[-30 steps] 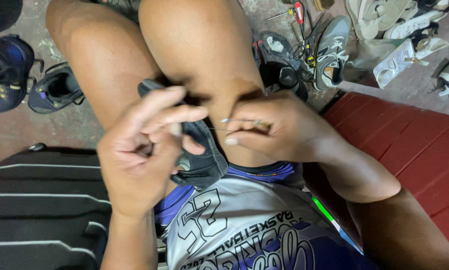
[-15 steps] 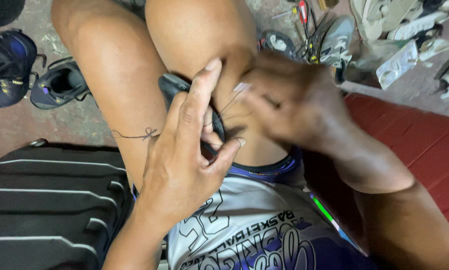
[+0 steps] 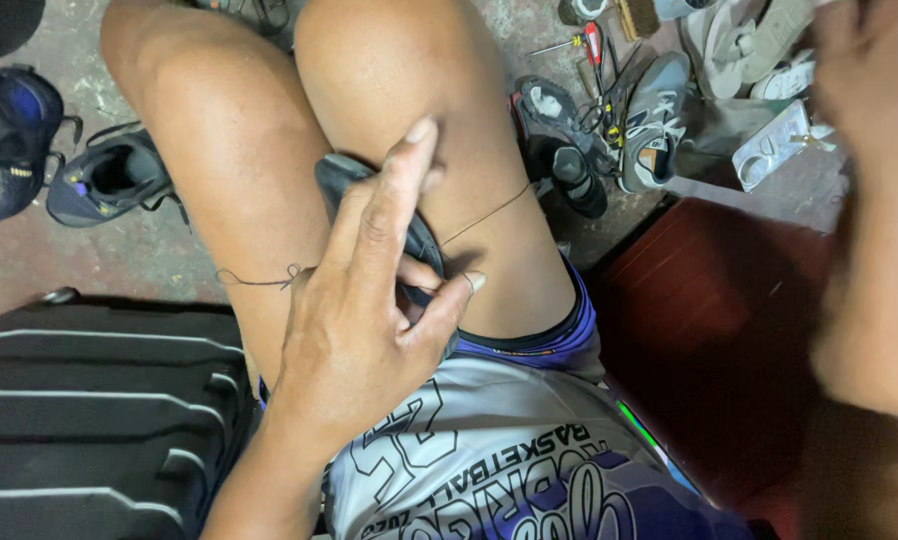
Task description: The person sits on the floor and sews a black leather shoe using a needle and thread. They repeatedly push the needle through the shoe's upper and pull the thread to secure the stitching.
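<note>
My left hand (image 3: 369,330) presses a dark shoe (image 3: 341,175) against my right thigh; the forefinger lies along it and the thumb hooks its lower edge. A thin thread (image 3: 489,212) runs taut from the shoe up to the right across the thigh. A knotted tail of thread (image 3: 259,280) lies over my left thigh. My right hand (image 3: 874,90) is raised at the top right, blurred and cut by the frame edge, far from the shoe. Its fingers do not show.
A black ribbed case (image 3: 89,420) lies at the lower left. Dark shoes (image 3: 109,180) sit on the concrete floor to the left. A grey sneaker (image 3: 654,120), scissors, a screwdriver (image 3: 569,42) and pale sandals (image 3: 739,50) lie at the upper right beside a red-brown surface (image 3: 729,300).
My right hand has left the shoe and swung up and to the right, drawing the thread taut. My left hand has stretched flat over the shoe.
</note>
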